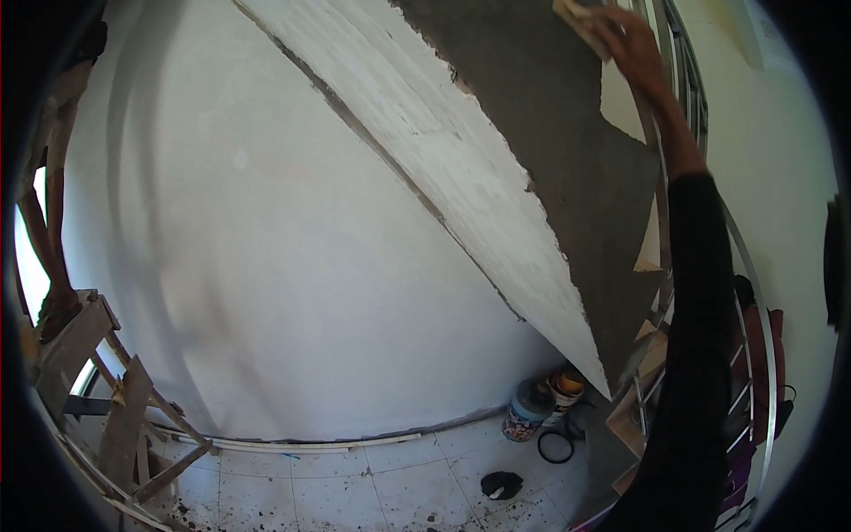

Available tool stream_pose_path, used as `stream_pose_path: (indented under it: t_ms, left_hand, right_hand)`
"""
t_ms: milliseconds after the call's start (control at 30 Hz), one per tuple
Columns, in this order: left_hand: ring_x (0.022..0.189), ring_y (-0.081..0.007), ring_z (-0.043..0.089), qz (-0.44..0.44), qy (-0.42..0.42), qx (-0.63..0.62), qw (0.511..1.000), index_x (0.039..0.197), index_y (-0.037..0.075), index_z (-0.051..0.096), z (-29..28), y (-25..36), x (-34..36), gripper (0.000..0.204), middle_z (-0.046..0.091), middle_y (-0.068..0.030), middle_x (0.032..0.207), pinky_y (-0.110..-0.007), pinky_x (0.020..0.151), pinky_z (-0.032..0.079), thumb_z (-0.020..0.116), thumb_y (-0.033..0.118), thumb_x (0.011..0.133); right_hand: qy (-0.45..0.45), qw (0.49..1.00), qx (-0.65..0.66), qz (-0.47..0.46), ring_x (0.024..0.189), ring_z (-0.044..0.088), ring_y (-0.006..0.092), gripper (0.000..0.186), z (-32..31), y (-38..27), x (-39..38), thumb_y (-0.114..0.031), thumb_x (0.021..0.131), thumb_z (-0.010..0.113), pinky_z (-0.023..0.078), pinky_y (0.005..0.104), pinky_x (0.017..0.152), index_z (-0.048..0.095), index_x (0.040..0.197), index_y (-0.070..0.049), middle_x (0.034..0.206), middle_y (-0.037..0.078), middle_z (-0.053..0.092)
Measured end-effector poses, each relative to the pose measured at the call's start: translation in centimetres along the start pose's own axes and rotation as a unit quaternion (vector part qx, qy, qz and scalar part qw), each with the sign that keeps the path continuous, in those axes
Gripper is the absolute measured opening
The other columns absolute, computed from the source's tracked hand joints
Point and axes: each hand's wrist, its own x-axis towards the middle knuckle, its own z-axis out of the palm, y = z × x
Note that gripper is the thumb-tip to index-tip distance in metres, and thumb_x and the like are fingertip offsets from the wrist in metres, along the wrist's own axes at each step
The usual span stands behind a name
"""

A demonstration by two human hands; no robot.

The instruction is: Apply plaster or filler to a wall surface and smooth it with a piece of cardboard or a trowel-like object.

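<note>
My right arm, in a black sleeve, reaches up from the lower right. At the top edge my right hand is closed around a flat tan wooden float, seen nearly edge-on. The float lies at the border of a dark grey band of mortar, which looks smooth and damp; whether it touches cannot be told. A rough whitish strip runs slantwise beside the mortar. My left hand is out of view.
Along the right side runs a metal stair railing by the steps. A wooden trestle stands at left, a person's legs on it. Below are buckets, a black ring, a dark bundle and long strips.
</note>
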Motion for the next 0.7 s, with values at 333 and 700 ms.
stream_pose_path:
  t_ms: [333, 700]
  left_hand:
    - [0.058, -0.0287, 0.062, 0.198, -0.023, 0.317, 0.927, 0.083, 0.010, 0.072, -2.3, 0.9, 1.5, 0.023, 0.067, -0.0089, 0.065, -0.046, 0.059, 0.052, 0.063, 0.031, 0.088]
    - [0.041, -0.0141, 0.040, 0.027, 0.037, -0.243, 0.969, 0.057, 0.012, 0.047, 0.0, 2.6, 1.4, 0.037, 0.044, 0.0002, 0.050, -0.035, 0.039, 0.037, 0.068, 0.017, 0.087]
  right_hand:
    - [0.042, 0.991, 0.087, -0.097, 0.079, 0.061, 0.0294, 0.007, -0.1, -4.3, -0.5, -0.006, 0.089, 0.068, 0.048, 0.0387, 0.074, 0.067, 0.094, -0.001, 0.087, 0.013, 0.065]
    - [0.129, 0.964, 0.212, -0.093, 0.072, 0.059, 0.0248, 0.013, -1.8, -12.2, -5.1, -0.006, 0.087, 0.067, 0.046, 0.0335, 0.064, 0.063, 0.080, 0.003, 0.075, 0.012, 0.060]
